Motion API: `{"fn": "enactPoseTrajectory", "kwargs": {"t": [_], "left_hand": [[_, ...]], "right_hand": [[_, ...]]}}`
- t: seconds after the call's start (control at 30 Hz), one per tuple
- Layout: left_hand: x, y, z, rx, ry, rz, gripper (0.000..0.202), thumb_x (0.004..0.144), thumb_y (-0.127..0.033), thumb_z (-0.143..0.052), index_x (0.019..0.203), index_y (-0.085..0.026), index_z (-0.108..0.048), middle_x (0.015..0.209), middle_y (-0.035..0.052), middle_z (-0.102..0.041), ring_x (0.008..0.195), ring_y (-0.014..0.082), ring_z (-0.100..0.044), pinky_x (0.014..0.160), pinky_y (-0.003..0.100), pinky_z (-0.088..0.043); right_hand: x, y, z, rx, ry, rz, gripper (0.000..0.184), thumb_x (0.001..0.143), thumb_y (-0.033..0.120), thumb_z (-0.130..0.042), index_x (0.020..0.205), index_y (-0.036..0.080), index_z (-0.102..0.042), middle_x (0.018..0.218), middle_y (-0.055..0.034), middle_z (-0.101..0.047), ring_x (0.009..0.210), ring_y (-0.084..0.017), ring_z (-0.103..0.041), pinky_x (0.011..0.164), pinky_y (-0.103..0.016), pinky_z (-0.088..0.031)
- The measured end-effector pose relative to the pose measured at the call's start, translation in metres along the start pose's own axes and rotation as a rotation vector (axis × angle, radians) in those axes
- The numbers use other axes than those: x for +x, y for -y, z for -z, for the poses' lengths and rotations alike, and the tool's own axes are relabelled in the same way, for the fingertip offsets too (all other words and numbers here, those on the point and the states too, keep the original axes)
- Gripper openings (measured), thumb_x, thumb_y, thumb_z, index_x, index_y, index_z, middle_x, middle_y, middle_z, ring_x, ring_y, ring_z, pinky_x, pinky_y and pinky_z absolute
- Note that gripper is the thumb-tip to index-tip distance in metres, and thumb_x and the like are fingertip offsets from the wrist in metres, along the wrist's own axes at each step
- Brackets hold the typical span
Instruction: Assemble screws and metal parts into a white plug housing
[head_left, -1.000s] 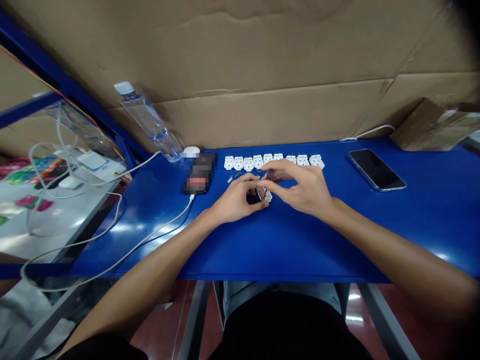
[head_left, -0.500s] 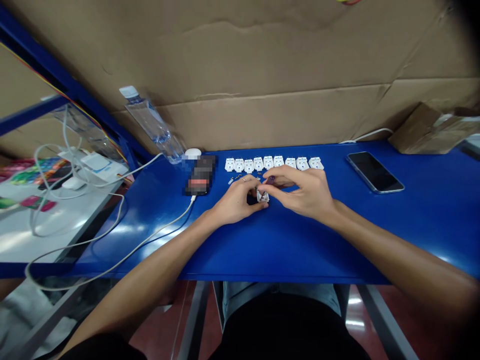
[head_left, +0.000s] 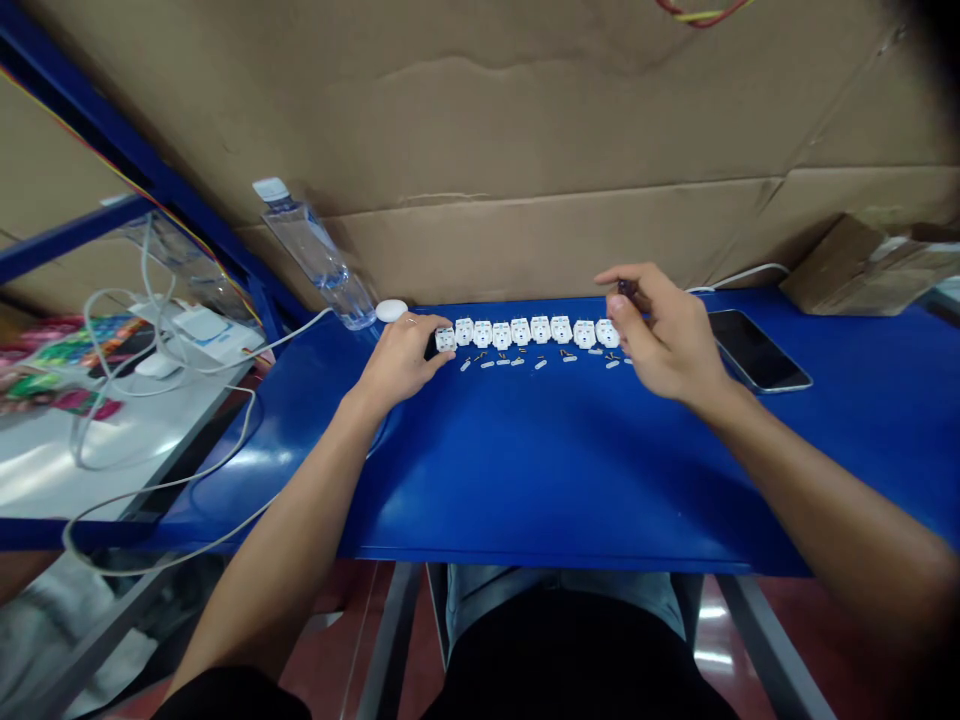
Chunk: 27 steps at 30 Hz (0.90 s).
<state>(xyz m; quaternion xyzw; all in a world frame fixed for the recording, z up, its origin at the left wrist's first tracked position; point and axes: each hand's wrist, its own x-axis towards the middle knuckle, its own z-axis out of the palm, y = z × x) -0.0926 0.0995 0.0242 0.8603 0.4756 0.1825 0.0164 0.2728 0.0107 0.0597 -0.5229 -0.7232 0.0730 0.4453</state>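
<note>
A row of several small white plastic parts (head_left: 530,331) runs across the back of the blue table (head_left: 525,460). Little metal pieces (head_left: 517,361) lie just in front of them. My left hand (head_left: 401,360) is at the row's left end, its thumb and fingers closed on the leftmost white part (head_left: 445,340), which touches the table. At the row's right end my right hand (head_left: 664,335) hovers just above the table. Its fingertips pinch a small dark purple object (head_left: 626,289). I cannot tell what that object is.
A dark phone (head_left: 757,348) lies right of my right hand. A clear water bottle (head_left: 319,255) and a white round puck (head_left: 391,310) stand at the back left. White cables (head_left: 225,480) trail off the left edge. A cardboard box (head_left: 862,260) sits far right, and a cardboard wall stands behind.
Both hands have left the table's middle, where they worked together on one white part. The left carried that part to the row's left end; the right rose toward the right end.
</note>
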Motion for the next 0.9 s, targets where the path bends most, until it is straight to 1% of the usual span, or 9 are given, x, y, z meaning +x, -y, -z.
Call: {"fn": "enactPoseTrajectory", "kwargs": {"t": [0.07,0.23,0.37,0.43,0.5,0.63,0.73,0.8,0.9], "left_hand": [[0.000,0.005,-0.005,0.020,0.010,0.007,0.034,0.103,-0.032,-0.075,0.135,-0.022,-0.073,0.133,0.0141,-0.080,0.130,0.0380,-0.070,0.112,0.056,-0.056],[-0.002,0.008,-0.007,0.062,0.022,0.019,0.034,0.102,-0.030,-0.071,0.136,-0.023,-0.073,0.137,0.0148,-0.078,0.136,0.0394,-0.067,0.115,0.059,-0.055],[-0.001,0.009,-0.006,0.089,0.023,0.011,0.032,0.103,-0.029,-0.070,0.134,-0.024,-0.074,0.136,0.0133,-0.079,0.134,0.0385,-0.068,0.114,0.057,-0.056],[-0.001,0.009,-0.008,0.082,0.014,0.013,0.033,0.103,-0.029,-0.069,0.135,-0.023,-0.074,0.137,0.0138,-0.079,0.133,0.0378,-0.069,0.114,0.057,-0.056],[-0.001,0.008,-0.009,0.070,0.000,0.013,0.034,0.102,-0.029,-0.069,0.135,-0.023,-0.074,0.138,0.0144,-0.079,0.133,0.0378,-0.068,0.115,0.058,-0.055],[-0.001,0.006,-0.008,0.071,-0.021,0.004,0.035,0.100,-0.030,-0.070,0.135,-0.024,-0.074,0.140,0.0145,-0.078,0.133,0.0389,-0.067,0.116,0.060,-0.054],[-0.001,0.006,-0.008,0.082,-0.026,0.005,0.038,0.100,-0.032,-0.071,0.137,-0.025,-0.073,0.141,0.0143,-0.076,0.133,0.0389,-0.066,0.116,0.060,-0.053],[-0.001,0.006,-0.007,0.078,-0.027,0.009,0.038,0.100,-0.034,-0.071,0.137,-0.026,-0.072,0.141,0.0139,-0.076,0.134,0.0384,-0.066,0.117,0.060,-0.053],[-0.002,0.005,-0.008,0.059,-0.036,0.022,0.039,0.101,-0.036,-0.071,0.138,-0.026,-0.072,0.142,0.0137,-0.076,0.135,0.0380,-0.065,0.118,0.060,-0.052]], "right_hand": [[0.002,-0.007,0.017,-0.185,0.105,-0.031,0.027,0.108,0.035,-0.057,0.126,0.026,-0.076,0.083,-0.0030,-0.073,0.075,-0.024,-0.072,0.077,-0.040,-0.059],[-0.035,-0.051,0.065,-0.512,0.210,-0.218,0.041,0.104,0.047,-0.063,0.131,0.019,-0.077,0.075,-0.0043,-0.071,0.069,-0.025,-0.068,0.073,-0.039,-0.048],[-0.082,-0.099,0.101,-0.817,0.115,-0.371,0.057,0.106,0.060,-0.057,0.153,0.029,-0.070,0.102,-0.0100,-0.080,0.091,-0.035,-0.077,0.074,-0.041,-0.048],[-0.097,-0.114,0.113,-0.867,0.193,-0.423,0.061,0.107,0.073,-0.051,0.153,0.038,-0.071,0.117,-0.0087,-0.079,0.095,-0.036,-0.077,0.075,-0.044,-0.049],[-0.103,-0.119,0.121,-0.842,0.294,-0.461,0.066,0.106,0.081,-0.045,0.149,0.040,-0.074,0.122,-0.0081,-0.076,0.097,-0.037,-0.077,0.080,-0.046,-0.052],[-0.101,-0.119,0.127,-0.748,0.278,-0.494,0.069,0.108,0.077,-0.045,0.158,0.035,-0.065,0.130,-0.0137,-0.073,0.109,-0.038,-0.076,0.090,-0.047,-0.053],[-0.091,-0.127,0.130,-0.846,0.265,-0.643,0.095,0.099,0.092,-0.046,0.168,0.026,-0.052,0.150,-0.0248,-0.066,0.119,-0.048,-0.073,0.087,-0.052,-0.050],[-0.082,-0.140,0.133,-0.839,0.324,-0.707,0.108,0.090,0.098,-0.054,0.160,0.017,-0.057,0.150,-0.0300,-0.065,0.118,-0.049,-0.072,0.089,-0.053,-0.049],[-0.063,-0.157,0.135,-0.780,0.464,-0.727,0.095,0.089,0.089,-0.064,0.141,0.010,-0.066,0.131,-0.0280,-0.075,0.110,-0.042,-0.072,0.090,-0.048,-0.049]]}}
